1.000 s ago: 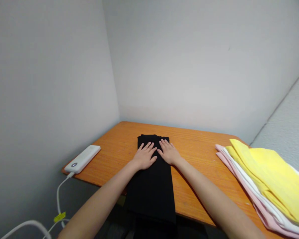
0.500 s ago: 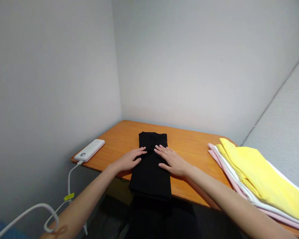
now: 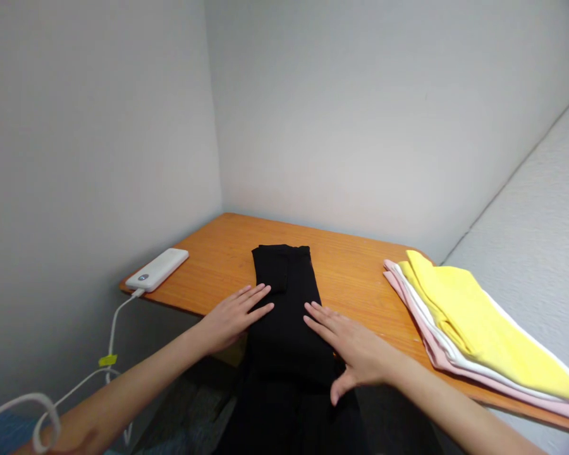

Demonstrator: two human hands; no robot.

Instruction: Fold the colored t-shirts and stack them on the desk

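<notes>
A folded black garment (image 3: 287, 316) lies lengthwise on the wooden table, its near end reaching the front edge. A narrower folded flap shows on its far left part. My left hand (image 3: 232, 316) rests on the garment's left side, palm down, fingers stretched out. On the right side my right hand (image 3: 348, 338) touches the cloth with its fingertips; its fingers are extended and the thumb is spread toward me. The garment's near end blends into dark clothing below, so its exact edge is hard to make out.
A stack of folded clothes (image 3: 483, 316), yellow over white and pink, lies at the table's right. At the left edge is a white power bank (image 3: 159, 268) with a white cable (image 3: 112, 328) hanging down. Walls close off the back of the table (image 3: 355, 259).
Both hands have slid nearer to me and apart, toward the garment's sides. My right thumb has spread outward. More of the garment's far part shows, and the view has shifted slightly.
</notes>
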